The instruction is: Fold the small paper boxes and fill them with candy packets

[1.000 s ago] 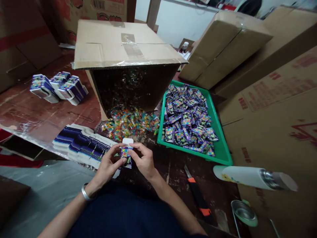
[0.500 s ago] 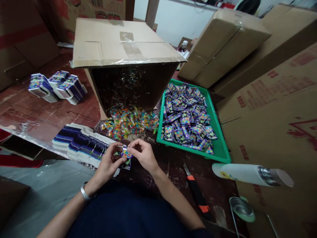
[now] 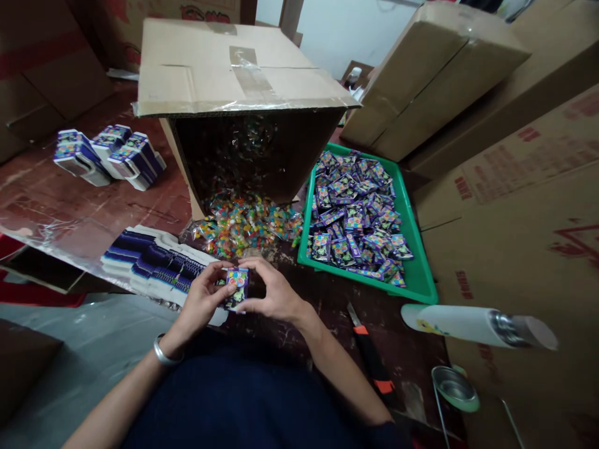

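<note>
A small purple candy box (image 3: 238, 288) with a colourful print is held upright between my two hands. My left hand (image 3: 206, 296) grips its left side, thumb across the front. My right hand (image 3: 271, 292) has its fingers at the top edge and its thumb at the bottom right corner. Left of my hands lies a fanned row of flattened purple and white cartons (image 3: 150, 262). Just beyond them, clear bags of multicoloured candies (image 3: 248, 224) spill from a large open cardboard box (image 3: 253, 78).
A green tray (image 3: 423, 262) full of packed purple boxes (image 3: 353, 215) stands at the right. In front of it lie a utility knife (image 3: 369, 352), blade out, and a white flask (image 3: 453, 324). Bundled cartons (image 3: 135, 159) sit at the left. Tall cardboard boxes (image 3: 524, 187) line the right side.
The box's top flap, pinched by my fingers before, now looks closed, and its printed front faces me. My right hand has shifted to hold the box at top and bottom. The view tilted slightly down.
</note>
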`<state>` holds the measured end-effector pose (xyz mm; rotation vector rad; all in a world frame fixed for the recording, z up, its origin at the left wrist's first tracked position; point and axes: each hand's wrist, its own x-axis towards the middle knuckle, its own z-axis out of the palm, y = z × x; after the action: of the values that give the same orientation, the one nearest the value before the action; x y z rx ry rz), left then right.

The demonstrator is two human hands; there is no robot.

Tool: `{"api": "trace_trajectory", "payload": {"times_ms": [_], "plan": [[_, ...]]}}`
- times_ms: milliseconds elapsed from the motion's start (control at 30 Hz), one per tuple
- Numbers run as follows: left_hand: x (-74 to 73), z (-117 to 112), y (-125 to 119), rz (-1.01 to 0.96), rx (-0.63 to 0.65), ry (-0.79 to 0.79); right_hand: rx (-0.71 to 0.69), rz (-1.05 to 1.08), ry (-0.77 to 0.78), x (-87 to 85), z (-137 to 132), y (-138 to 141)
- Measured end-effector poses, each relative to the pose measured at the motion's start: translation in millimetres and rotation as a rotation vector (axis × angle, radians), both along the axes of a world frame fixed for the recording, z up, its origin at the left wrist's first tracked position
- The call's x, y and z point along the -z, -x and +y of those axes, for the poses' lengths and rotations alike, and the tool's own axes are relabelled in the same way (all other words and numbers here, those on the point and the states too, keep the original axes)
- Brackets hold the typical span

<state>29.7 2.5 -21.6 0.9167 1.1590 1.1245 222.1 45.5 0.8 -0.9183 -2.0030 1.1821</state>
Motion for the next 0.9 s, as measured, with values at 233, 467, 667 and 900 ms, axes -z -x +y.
{"api": "trace_trajectory", "payload": {"times_ms": [233, 467, 667, 900], "plan": [[1.0, 6, -4, -0.139, -0.026, 0.129, -0.038, -0.164, -0.178, 8.5, -2, -3], [5.8, 5, -4, -0.036, 0.007, 0.001, -0.022, -0.157, -0.191, 5.6, -10, -10], [7.5, 6, -14, -0.013, 0.054, -0.044, 0.043, -0.169, -0.269, 7.7, -15, -8], [8.0, 0, 14, 0.596, 0.136, -0.179, 0.586, -0.437, -0.56, -14.6, 23, -81]]}}
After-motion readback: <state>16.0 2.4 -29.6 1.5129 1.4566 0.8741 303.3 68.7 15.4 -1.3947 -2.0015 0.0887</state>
